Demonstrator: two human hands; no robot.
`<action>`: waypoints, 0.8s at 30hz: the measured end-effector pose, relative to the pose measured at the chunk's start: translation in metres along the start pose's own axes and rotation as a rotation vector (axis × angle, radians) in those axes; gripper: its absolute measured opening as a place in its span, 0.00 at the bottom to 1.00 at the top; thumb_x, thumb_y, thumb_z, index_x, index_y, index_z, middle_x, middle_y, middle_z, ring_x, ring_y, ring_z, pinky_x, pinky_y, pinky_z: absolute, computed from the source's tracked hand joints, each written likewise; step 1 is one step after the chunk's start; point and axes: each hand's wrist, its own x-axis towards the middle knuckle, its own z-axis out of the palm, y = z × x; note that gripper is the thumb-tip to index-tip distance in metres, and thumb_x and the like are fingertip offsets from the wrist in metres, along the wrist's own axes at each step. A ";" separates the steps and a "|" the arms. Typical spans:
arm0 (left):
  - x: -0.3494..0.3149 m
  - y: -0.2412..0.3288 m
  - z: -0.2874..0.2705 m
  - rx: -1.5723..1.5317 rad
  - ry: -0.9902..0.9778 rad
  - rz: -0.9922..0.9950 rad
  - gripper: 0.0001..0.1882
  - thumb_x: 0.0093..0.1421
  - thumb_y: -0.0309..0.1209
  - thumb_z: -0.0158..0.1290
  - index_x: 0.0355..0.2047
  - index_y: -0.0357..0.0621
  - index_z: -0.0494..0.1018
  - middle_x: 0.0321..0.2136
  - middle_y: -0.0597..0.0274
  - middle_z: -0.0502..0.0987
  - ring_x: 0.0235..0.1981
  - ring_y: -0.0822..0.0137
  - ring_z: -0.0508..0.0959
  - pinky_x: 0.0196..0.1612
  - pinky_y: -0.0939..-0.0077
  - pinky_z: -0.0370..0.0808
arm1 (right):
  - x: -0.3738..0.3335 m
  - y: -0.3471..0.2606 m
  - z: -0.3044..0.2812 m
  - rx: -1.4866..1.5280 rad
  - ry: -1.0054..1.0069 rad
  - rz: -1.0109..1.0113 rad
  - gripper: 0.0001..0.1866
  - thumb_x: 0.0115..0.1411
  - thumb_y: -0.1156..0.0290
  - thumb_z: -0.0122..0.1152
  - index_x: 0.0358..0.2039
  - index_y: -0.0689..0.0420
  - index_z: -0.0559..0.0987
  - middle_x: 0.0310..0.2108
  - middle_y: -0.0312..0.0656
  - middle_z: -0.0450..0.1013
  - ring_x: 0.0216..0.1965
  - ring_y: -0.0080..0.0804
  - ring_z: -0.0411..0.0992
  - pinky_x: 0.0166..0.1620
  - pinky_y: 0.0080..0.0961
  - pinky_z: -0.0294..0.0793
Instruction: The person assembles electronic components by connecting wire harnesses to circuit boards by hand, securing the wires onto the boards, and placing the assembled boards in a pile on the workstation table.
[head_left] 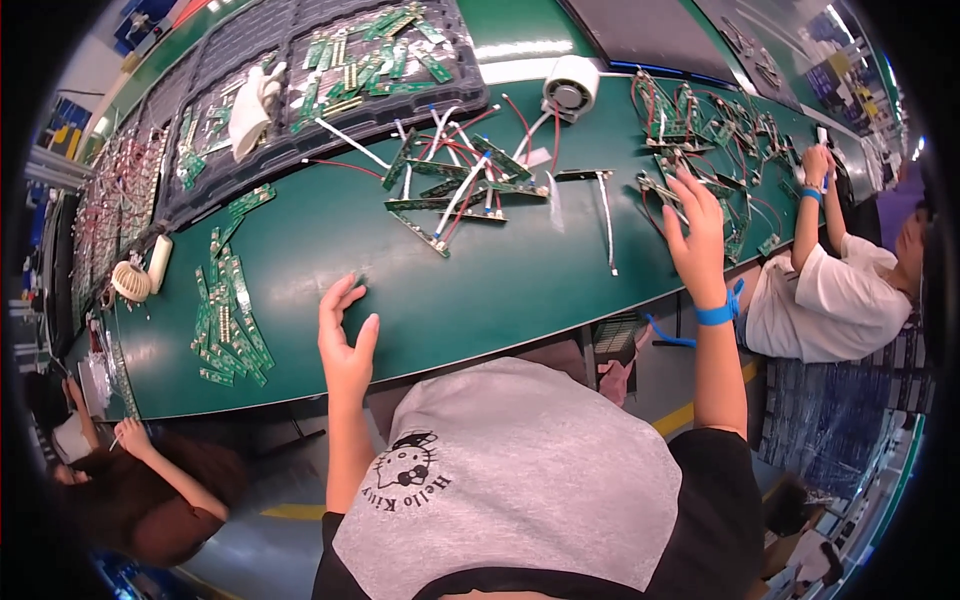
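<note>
My left hand hovers over the near edge of the green table with thumb and fingers apart and nothing in it. To its left lies a loose pile of narrow green circuit boards. My right hand, a blue strap round its wrist, is beside a heap of wired circuit boards. Its thumb and fingers are spread; whether the fingertips touch a board I cannot tell. Between and beyond my hands sits a tangle of circuit boards with white and red leads. One white cable hangs off toward me.
A black tray with boards and a white glove stands at the far left. A white fan stands at the back; a cream handheld fan lies left. Co-workers sit at the right and lower left.
</note>
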 end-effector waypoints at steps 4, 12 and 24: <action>0.022 0.003 0.001 -0.017 0.034 0.051 0.20 0.50 0.20 0.49 0.46 0.37 0.64 0.44 0.55 0.68 0.41 0.66 0.72 0.48 0.73 0.64 | 0.007 -0.028 0.015 0.169 -0.071 -0.089 0.18 0.42 0.85 0.50 0.37 0.59 0.72 0.42 0.46 0.66 0.42 0.44 0.65 0.43 0.31 0.66; 0.078 0.021 0.019 0.056 -0.028 0.250 0.14 0.50 0.22 0.48 0.39 0.40 0.69 0.27 0.61 0.70 0.23 0.72 0.69 0.27 0.80 0.67 | 0.023 -0.036 0.040 0.232 -0.344 -0.309 0.11 0.40 0.83 0.51 0.27 0.60 0.69 0.27 0.45 0.62 0.31 0.44 0.63 0.35 0.35 0.65; 0.022 -0.021 -0.136 1.059 0.290 -0.306 0.16 0.50 0.37 0.54 0.30 0.37 0.65 0.31 0.49 0.70 0.34 0.49 0.71 0.36 0.59 0.68 | 0.038 -0.071 0.040 0.390 -0.490 -0.197 0.10 0.36 0.83 0.50 0.24 0.62 0.66 0.20 0.46 0.62 0.25 0.44 0.63 0.29 0.34 0.65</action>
